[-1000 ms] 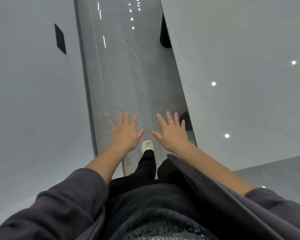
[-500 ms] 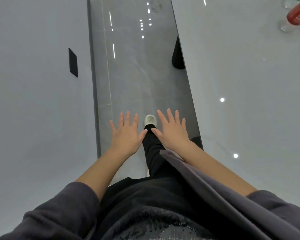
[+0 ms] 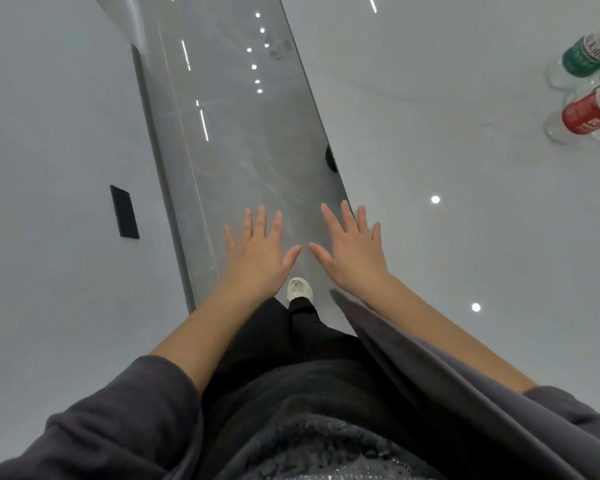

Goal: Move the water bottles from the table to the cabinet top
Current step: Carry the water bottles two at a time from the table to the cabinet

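Table [image 3: 465, 237]: white, glossy, and takes up the right of the view. Its left edge runs diagonally beside the floor strip. More of its top shows now than a second ago, as the view has swung towards it.
White surface [image 3: 49, 168]: takes up the left of the view and carries a black rectangle [image 3: 124, 212]. Whether it belongs to the cabinet cannot be told.
Floor strip [image 3: 229, 150]: grey stone between the two white surfaces, with the person standing on it.
Water bottles: a green-labelled bottle [image 3: 584, 57] and a red-labelled bottle [image 3: 589, 114] stand close together on the table, well in from its left edge and partly cut off at the right. More clear bottles beside them are too cropped to count. A second ago none was in view, and half a second ago only the red one showed. The approach appears to be under way, with no bottle lifted yet.
Right hand [image 3: 354, 254]: flat, fingers spread and empty, over the table's left edge and well apart from the bottles. It has stayed unclenched throughout, and is probably the nearer one for the first reach.
Left hand [image 3: 257, 258]: likewise spread and empty, over the floor strip.
Shoe [image 3: 300, 288]: white, below and between the hands. It has shifted from step to step, which suggests walking.
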{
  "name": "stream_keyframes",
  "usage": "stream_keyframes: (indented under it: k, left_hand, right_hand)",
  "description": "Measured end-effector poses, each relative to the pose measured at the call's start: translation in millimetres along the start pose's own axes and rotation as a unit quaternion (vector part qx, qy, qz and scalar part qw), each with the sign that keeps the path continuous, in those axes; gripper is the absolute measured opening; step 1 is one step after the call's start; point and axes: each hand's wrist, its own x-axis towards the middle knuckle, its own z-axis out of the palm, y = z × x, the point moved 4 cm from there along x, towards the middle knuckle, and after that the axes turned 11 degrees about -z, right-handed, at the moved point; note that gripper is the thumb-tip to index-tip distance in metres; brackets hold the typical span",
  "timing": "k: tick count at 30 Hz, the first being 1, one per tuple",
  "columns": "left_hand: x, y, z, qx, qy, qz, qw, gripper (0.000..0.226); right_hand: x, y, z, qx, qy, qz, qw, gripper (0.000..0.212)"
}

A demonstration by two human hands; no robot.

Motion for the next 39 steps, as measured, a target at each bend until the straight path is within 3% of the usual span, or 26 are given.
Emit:
stream_keyframes:
  k: [5,10,16,18,21,28,32,35,39]
  left_hand:
    - [41.7,66.9,-16.1,0.043,-0.022,0.124,0.991,0.072]
    - [77.9,132.3,-25.5,0.113,-0.039,0.246,0.962,0.071]
    - [130.1,215.1,-41.1,0.188,-0.055,0.372,0.907,0.071]
    - [141.9,231.7,-46.3,0.187,-0.057,0.388,0.901,0.071]
    - [168.6,285.2,-55.0,0.18,-0.072,0.429,0.882,0.07]
    - [222.6,415.1,-74.1,0.093,-0.081,0.473,0.872,0.075]
    - [247.4,474.5,-87.4,-0.059,-0.125,0.417,0.898,0.084]
    - [261.1,508.8,-97.3,-0.172,-0.147,0.41,0.883,0.087]
    - [268.8,540.0,-106.1,-0.235,-0.161,0.403,0.87,0.072]
  right_hand:
    - [1.7,52.6,-20.5,0.061,0.033,0.109,0.992,0.071]
    - [-7.5,99.7,-29.8,0.133,0.063,0.233,0.961,0.071]
    - [-9.7,161.3,-52.5,0.241,0.129,0.392,0.878,0.07]
    - [-9.1,172.4,-57.0,0.264,0.15,0.407,0.861,0.071]
    - [-4.1,211.9,-72.8,0.313,0.213,0.457,0.805,0.075]
    - [16.0,298.8,-121.1,0.423,0.434,0.471,0.641,0.087]
    - [30.7,335.8,-145.8,0.435,0.52,0.456,0.577,0.089]
    - [39.0,353.3,-152.1,0.436,0.571,0.451,0.53,0.079]
    - [41.0,364.7,-156.3,0.421,0.6,0.452,0.508,0.062]
